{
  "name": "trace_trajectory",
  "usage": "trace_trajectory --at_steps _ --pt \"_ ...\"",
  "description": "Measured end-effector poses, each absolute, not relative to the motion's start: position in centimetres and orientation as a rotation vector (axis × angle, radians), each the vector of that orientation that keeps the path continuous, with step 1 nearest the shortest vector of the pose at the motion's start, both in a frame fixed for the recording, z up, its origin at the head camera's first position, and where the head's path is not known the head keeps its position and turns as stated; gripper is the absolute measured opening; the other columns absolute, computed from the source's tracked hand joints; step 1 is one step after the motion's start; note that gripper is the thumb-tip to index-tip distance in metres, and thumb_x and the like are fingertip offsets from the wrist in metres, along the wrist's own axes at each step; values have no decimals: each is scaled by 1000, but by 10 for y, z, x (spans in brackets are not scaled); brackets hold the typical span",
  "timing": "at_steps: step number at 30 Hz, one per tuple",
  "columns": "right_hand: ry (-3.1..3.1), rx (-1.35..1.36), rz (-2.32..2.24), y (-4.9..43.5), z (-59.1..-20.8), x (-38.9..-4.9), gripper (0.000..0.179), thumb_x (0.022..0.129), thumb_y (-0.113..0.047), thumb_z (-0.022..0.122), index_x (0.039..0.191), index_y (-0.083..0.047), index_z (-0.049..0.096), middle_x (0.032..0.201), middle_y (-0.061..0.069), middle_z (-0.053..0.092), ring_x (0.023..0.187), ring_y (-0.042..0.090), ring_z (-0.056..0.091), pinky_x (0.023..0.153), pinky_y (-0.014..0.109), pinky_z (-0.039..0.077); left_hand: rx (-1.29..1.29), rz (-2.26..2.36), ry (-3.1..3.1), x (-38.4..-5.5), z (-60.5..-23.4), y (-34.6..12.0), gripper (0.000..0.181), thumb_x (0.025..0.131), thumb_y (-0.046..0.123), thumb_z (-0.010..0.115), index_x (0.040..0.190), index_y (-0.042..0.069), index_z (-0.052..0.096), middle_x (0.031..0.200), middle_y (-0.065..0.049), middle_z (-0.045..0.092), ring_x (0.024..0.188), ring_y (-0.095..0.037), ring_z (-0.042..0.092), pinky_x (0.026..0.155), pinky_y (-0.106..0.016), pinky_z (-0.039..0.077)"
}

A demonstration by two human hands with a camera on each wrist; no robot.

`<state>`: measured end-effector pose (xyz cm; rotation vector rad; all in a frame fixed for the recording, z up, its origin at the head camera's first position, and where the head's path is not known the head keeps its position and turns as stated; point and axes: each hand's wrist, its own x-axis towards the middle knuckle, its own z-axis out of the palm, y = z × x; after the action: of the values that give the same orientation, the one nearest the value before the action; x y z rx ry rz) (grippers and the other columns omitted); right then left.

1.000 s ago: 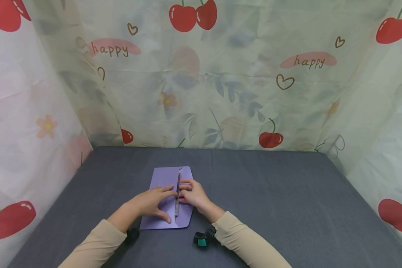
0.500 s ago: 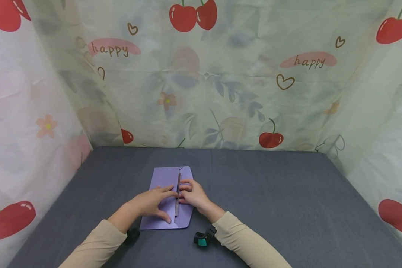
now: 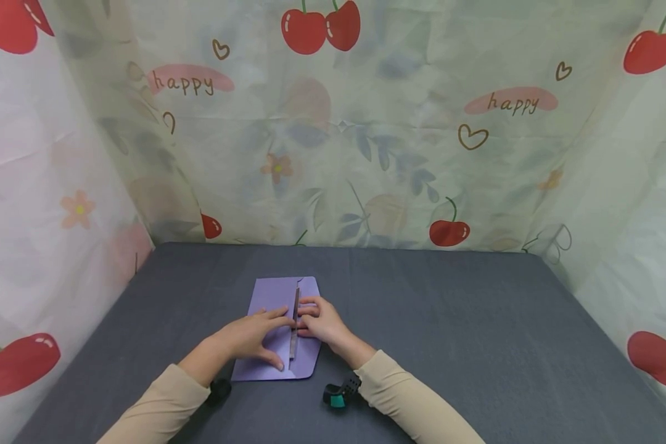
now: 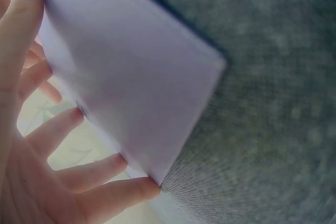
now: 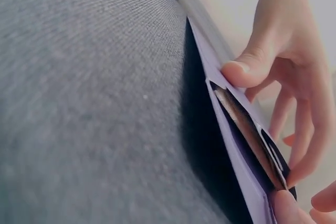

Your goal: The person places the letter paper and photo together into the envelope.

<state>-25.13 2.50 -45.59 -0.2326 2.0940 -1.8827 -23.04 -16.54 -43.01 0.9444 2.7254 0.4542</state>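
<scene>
A purple envelope [image 3: 269, 290] lies on the table with its flap spread to the right. A thin dark card [image 3: 293, 350] shows as a narrow strip along its opening; the rest is hidden inside. My left hand [image 3: 246, 336] rests on the envelope with fingers spread, its fingertips reaching the opening. In the right wrist view, the left thumb presses the envelope's purple paper [image 5: 210, 66], and a left fingertip touches the card's edge. My right hand [image 3: 324, 324] is at the flap side, its bent fingers pinching the card's edge.
The table has a dark grey cloth [image 3: 449, 333]. Behind and at both sides hang curtains [image 3: 366, 154] printed with cherries and hearts. A black wrist device with a teal part [image 3: 338, 396] sits under the right wrist; another black device [image 3: 219, 391] shows by the left wrist.
The card's strip appears slightly shorter at its near end than a second ago. Both hands and the envelope otherwise stay in place.
</scene>
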Motion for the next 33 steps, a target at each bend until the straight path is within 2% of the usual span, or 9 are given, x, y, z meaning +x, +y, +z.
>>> trace_trajectory --at_steps 12,24,29,33 --pt "2193 -268 -1817 55 -447 -255 36 93 -4 49 128 5 45 117 28 59 79 16 66 71 34 58 883 393 2736 -229 -430 -166 77 67 56 73 131 18 51 148 -21 35 126 -59 35 104 -62 32" --pt "2403 -332 -1692 100 -432 -254 31 93 -7 52 122 5 52 115 27 61 87 27 67 71 34 58 862 400 2746 -224 -426 -165 78 69 51 74 135 18 49 147 -20 37 127 -59 32 98 -65 36" --pt "2623 -428 -1540 123 -419 -253 30 93 -12 54 121 1 55 114 21 62 94 31 65 73 32 56 837 436 2766 -223 -419 -165 75 75 51 69 138 18 45 148 -20 36 131 -49 35 101 -61 35" --pt "2824 -507 -1421 139 -405 -251 30 93 -15 56 121 -5 56 118 16 62 99 30 63 80 37 54 835 450 2881 -227 -409 -159 66 81 51 63 137 19 46 146 -15 41 130 -37 44 98 -57 41"
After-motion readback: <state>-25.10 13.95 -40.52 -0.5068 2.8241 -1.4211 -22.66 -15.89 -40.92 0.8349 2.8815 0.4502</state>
